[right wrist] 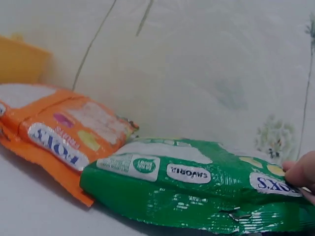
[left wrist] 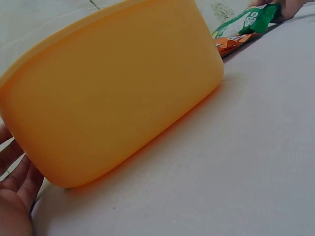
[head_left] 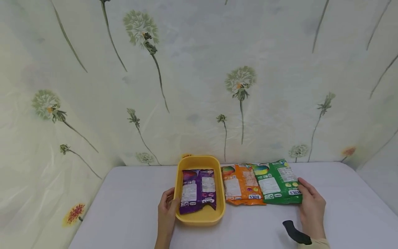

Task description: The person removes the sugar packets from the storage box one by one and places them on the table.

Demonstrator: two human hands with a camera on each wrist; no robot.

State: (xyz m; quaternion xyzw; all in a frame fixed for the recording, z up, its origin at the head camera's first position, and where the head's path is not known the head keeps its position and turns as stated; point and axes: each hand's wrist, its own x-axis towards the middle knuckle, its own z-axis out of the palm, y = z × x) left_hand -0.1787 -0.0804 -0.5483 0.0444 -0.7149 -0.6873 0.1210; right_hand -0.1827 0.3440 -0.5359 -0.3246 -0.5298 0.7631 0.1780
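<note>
While the left hand [head_left: 167, 210] rests against the near left wall of the yellow tub [head_left: 219, 207], its fingers lie fairly straight along the plastic and curl round nothing; the left wrist view shows the same fingers [left wrist: 15, 172] flat beside the tub's outer wall. The right hand [head_left: 312, 204] lies at the near right corner of the green packet [head_left: 278, 181] — its fingertips [right wrist: 301, 173] touch the packet's edge, though the pictures do not settle whether they pinch it or only rest there.

Three sweet packets are in sight: one purple packet [head_left: 197, 190] lying flat inside the tub, one orange packet [head_left: 240, 185] just beside the tub's right wall, and the green one, which overlaps the orange packet's right edge. One tub stands on the white table [head_left: 130, 204].

Tub and packets sit in a row near the table's far edge, close under the flowered backdrop [head_left: 199, 79]. Open tabletop stretches to the left of the tub, to the right of the green packet, and across the near side.
</note>
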